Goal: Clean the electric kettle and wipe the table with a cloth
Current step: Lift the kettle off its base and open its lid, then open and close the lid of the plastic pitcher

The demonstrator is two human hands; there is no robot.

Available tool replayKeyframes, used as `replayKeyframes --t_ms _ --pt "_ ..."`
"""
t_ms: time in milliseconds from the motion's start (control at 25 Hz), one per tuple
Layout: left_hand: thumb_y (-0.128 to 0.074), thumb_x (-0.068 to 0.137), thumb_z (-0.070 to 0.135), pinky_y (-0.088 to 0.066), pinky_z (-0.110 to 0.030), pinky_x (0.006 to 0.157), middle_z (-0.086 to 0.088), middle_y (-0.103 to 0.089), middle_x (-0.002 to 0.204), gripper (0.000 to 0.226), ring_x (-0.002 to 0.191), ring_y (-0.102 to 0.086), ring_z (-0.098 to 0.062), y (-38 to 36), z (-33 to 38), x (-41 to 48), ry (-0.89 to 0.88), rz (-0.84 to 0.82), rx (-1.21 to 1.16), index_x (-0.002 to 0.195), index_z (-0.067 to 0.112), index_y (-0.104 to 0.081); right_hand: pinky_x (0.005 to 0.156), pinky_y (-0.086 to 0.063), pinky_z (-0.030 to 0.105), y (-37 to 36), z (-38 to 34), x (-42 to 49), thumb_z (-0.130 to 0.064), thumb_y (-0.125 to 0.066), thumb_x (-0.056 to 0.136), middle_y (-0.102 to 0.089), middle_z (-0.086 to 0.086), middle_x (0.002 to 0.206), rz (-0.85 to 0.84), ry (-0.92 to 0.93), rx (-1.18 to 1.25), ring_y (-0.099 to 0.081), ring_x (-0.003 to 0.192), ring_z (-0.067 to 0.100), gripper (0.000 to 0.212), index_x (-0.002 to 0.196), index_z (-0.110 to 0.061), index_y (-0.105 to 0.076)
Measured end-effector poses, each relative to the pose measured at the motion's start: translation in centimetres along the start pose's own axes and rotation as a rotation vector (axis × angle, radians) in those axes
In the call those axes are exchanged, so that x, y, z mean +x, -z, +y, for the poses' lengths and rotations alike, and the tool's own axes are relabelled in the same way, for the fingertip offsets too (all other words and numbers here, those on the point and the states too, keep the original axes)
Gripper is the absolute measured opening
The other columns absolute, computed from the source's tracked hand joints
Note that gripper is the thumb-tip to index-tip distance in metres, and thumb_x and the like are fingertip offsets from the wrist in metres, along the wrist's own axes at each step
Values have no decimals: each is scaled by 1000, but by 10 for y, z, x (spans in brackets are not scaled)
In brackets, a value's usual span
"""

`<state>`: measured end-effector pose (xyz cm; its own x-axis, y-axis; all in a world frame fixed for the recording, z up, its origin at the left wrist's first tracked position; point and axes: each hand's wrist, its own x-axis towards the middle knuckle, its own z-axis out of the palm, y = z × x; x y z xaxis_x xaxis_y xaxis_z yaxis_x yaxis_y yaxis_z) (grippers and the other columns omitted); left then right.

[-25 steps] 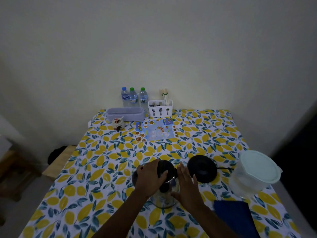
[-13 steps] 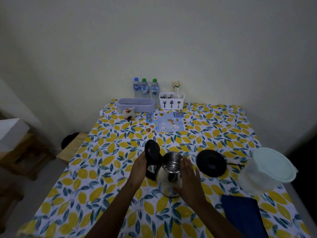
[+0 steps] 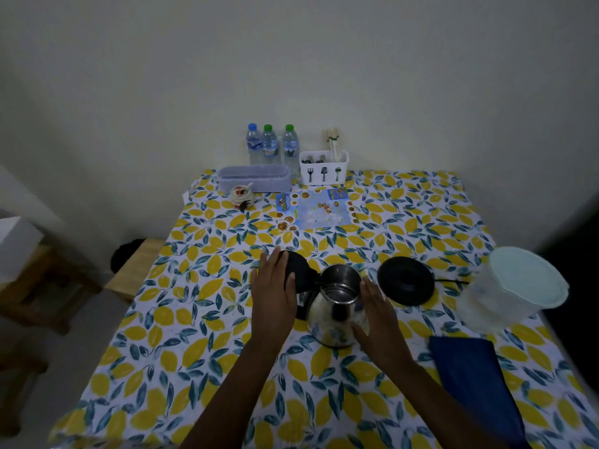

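Start at your left hand (image 3: 271,296): it lies flat and open against the flipped-up black lid (image 3: 296,273) and the handle side of the electric kettle (image 3: 337,311), fingers pointing away from you, pressing rather than closing around anything. The kettle stands upright on the tabletop (image 3: 201,319) between your two hands, its mouth open and bare steel showing inside, the lid hinged back toward the left. Your right hand (image 3: 377,319) is also open, palm laid against the kettle's right flank, steadying it without a closed grip. Further right, the round black base (image 3: 405,280) sits just beside the kettle with its cord trailing off toward the lidded plastic tub (image 3: 515,288). The blue cloth (image 3: 470,374) lies folded at the near right of the tabletop, its long axis running from the tub's side back toward you. That is the relation to mind: the cloth lies to the right of and nearer you than the kettle, close to your right forearm and well apart from your left hand. So your right hand looks the natural one to fetch it, while the left keeps the kettle and lid steady.
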<state>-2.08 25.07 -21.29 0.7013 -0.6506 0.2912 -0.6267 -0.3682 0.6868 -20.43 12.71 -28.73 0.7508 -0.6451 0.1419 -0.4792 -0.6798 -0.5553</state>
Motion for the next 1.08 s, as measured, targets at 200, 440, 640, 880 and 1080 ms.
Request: replayKeyframes --t_ms 200,440,640,880,1080 --pt "-43 101 24 -7 -39 121 -2 -47 148 37 146 -25 -19 -36 28 -5 -306 -155 96 137 15 -49 119 -14 42 17 27 -43 -33 -56 94 -5 -3 162 105 -84 -31 2 149 11 79 151 -26 -3" --pt "-39 102 30 -11 -38 123 0 -34 156 45 147 -9 -10 -125 82 -34 -549 -544 12 146 19 -36 118 -26 42 59 87 -96 -29 -62 91 -19 -7 154 257 -349 -3 -17 145 15 70 149 -17 -25" --pt "-41 102 26 -6 -33 122 3 -31 156 45 148 -6 -10 -191 136 -40 -656 -671 -11 146 17 -35 117 -22 36 107 150 -130 -26 -60 92 -24 -5 152 351 -502 -1 -23 144 19 61 146 -12 -33" --pt "-48 99 21 -19 -39 120 -7 -38 153 46 147 -22 -25 -264 220 -36 -734 -682 -8 142 8 -40 111 -37 46 170 226 -131 -12 -64 89 -44 14 147 514 -540 48 -37 138 27 56 140 -5 -42" --pt "-45 100 29 -14 -43 122 -9 -34 155 50 149 -15 -26 -306 267 -18 -737 -691 65 144 7 -37 102 -33 24 218 281 -77 -19 -51 96 -53 14 136 586 -598 244 -49 124 27 38 132 -7 -49"
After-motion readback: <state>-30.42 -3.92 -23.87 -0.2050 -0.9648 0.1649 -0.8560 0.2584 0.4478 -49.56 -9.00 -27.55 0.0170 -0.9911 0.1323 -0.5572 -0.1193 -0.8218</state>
